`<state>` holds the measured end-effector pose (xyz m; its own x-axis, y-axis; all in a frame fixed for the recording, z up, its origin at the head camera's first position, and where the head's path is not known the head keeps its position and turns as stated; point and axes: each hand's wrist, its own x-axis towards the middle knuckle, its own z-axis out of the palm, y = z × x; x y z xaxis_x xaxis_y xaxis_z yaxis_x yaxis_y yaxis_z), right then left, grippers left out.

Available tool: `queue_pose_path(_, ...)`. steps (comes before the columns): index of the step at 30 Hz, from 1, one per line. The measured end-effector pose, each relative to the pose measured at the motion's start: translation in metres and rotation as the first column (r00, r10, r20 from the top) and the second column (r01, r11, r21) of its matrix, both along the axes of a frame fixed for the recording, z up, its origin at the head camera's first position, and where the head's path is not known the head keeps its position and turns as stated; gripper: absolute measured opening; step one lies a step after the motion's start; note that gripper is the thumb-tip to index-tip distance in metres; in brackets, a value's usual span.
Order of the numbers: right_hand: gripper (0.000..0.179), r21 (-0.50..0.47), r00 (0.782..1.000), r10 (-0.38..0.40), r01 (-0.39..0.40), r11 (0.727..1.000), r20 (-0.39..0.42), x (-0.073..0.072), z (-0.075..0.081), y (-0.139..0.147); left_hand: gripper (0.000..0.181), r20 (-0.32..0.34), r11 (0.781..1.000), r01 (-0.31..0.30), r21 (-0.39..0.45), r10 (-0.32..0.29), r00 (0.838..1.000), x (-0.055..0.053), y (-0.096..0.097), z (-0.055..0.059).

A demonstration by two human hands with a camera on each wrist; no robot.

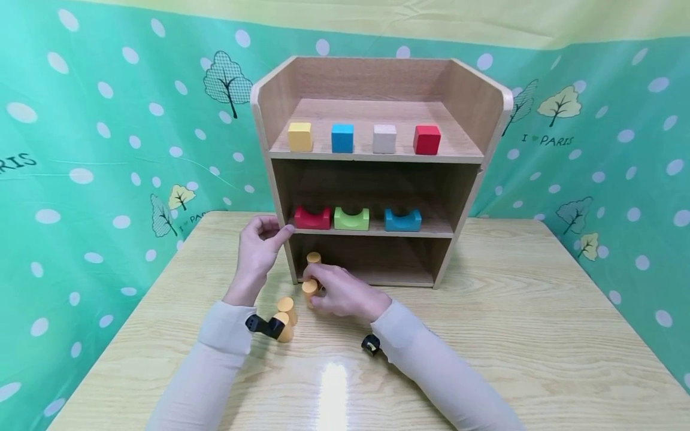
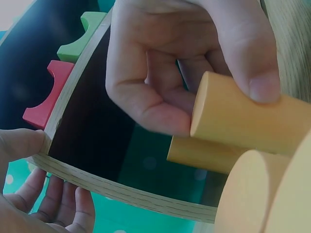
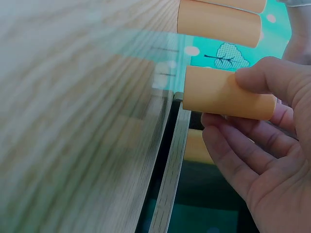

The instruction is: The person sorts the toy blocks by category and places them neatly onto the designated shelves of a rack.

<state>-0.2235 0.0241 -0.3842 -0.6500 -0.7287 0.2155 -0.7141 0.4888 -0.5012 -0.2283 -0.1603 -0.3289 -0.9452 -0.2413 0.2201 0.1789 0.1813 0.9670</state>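
Observation:
My right hand (image 1: 345, 290) pinches an upright orange-tan wooden cylinder (image 3: 223, 92) between thumb and fingers, just in front of the bottom shelf. Behind it, a second cylinder (image 1: 314, 258) stands inside that shelf at the left, partly hidden by the hand. With my left hand (image 1: 259, 251) I hold the left side panel of the small wooden shelf unit (image 1: 372, 233), thumb at the front edge by the middle shelf and fingers on the outer side. Two more cylinders (image 1: 287, 308) stand on the table beside my left wrist, one partly covered by its strap.
On the middle shelf sit a red (image 1: 312, 219), a green (image 1: 351, 219) and a blue (image 1: 402, 221) arch-notched block. Yellow (image 1: 300, 137), blue (image 1: 342, 138), white (image 1: 384, 139) and red (image 1: 427, 140) cubes line the top shelf. A patterned curtain (image 1: 108, 239) surrounds the table (image 1: 539, 335).

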Motion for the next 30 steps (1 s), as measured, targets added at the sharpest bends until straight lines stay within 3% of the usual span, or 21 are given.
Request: queue_pose_path(30,0.035,-0.026,0.996,-0.065,0.064,0.998,-0.065,-0.009,0.003,0.021,0.035,-0.006,0.999,0.001,0.032,-0.001,1.000,0.000,0.001,0.000)
